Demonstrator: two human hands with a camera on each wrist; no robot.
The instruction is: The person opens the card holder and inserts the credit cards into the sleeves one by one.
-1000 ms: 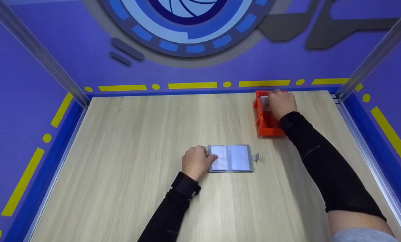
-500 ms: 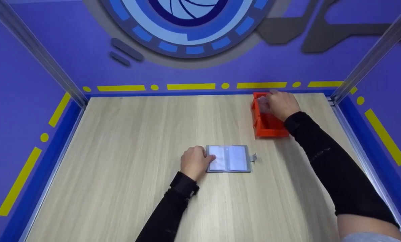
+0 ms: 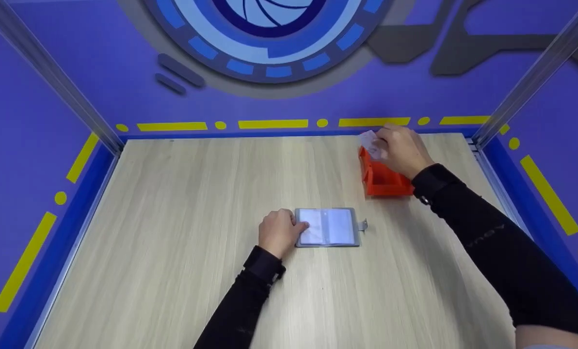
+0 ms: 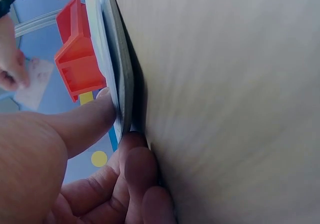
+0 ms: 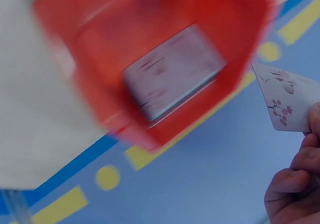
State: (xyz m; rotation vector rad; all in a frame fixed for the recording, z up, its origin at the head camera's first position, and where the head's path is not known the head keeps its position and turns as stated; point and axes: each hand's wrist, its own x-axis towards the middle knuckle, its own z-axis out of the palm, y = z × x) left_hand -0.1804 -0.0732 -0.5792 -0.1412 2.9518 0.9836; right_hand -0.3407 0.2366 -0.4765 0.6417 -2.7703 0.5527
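An open card holder point(image 3: 341, 226) with clear sleeves and a grey cover lies on the table, its snap strap to the right. My left hand point(image 3: 278, 233) pinches its left edge, thumb on the sleeve page and fingers curled beneath the cover, as the left wrist view shows. Above the red bin point(image 3: 388, 186) my right hand point(image 3: 403, 149) pinches a pale card point(image 5: 287, 98) printed with pink blossoms. More such cards point(image 5: 175, 71) lie in a stack inside the bin in the right wrist view.
The wooden table point(image 3: 197, 203) runs back to a purple wall point(image 3: 100, 87) with yellow markings. Metal frame posts point(image 3: 536, 75) stand at the back corners. The bin sits close to the back wall, at the right.
My right hand has lifted the card up out of the red bin, and it now shows above the rim. The left hand keeps its hold on the card holder.
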